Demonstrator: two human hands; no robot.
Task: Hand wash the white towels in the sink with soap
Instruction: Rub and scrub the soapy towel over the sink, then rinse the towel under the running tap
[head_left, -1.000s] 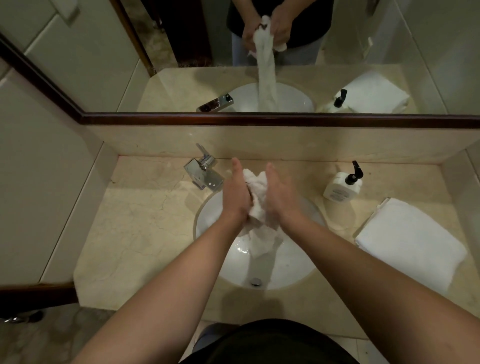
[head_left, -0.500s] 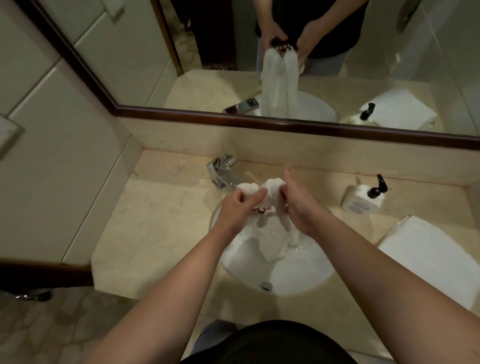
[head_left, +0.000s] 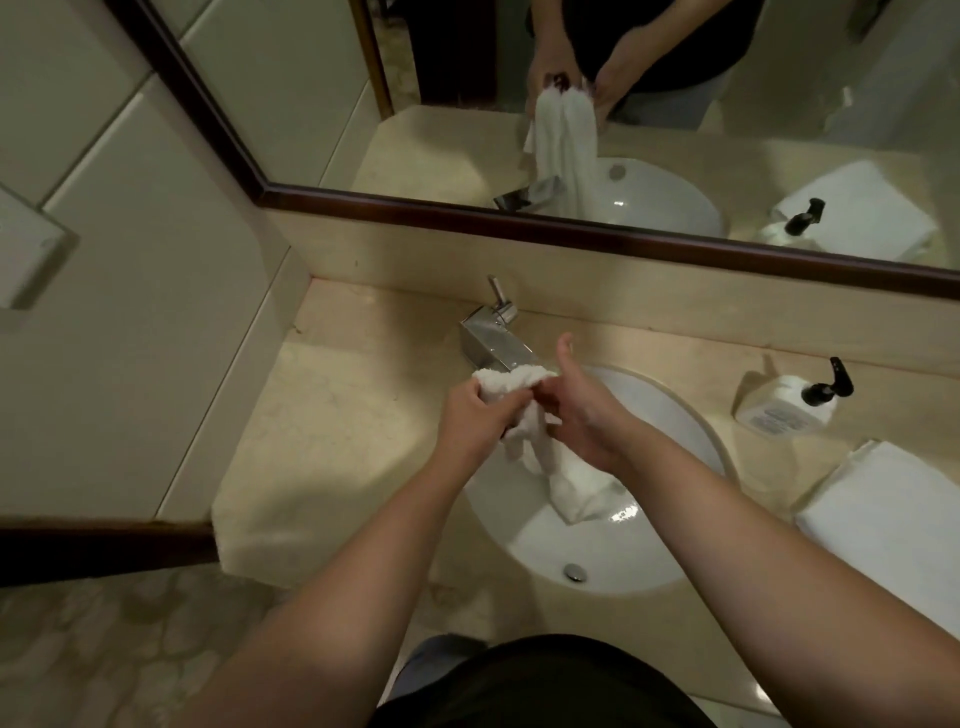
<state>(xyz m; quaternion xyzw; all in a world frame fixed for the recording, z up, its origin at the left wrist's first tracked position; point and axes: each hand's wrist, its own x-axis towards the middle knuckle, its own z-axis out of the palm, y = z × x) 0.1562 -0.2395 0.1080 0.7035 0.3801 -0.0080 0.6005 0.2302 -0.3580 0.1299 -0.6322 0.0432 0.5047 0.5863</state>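
Over the round white ceramic sink (head_left: 670, 447), just below its square chrome tap (head_left: 496, 345), the left hand (head_left: 470, 418) and right hand (head_left: 582, 415) pinch a bunched wet white towel (head_left: 540, 452) between curled fingers — likely to rub it. Its tail hangs into the basin so drips stay there; the white pump soap bottle (head_left: 787, 408) stands right of the sink.

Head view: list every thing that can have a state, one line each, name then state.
wet towel: bunched, held over the basin, lower end hanging into it
left hand: grips the towel's top
right hand: holds the towel, thumb raised
tap: no water seen running
sink: no standing water, drain uncovered
soap bottle: upright on the counter, pump untouched
folded towel: folded, lying on the counter at right
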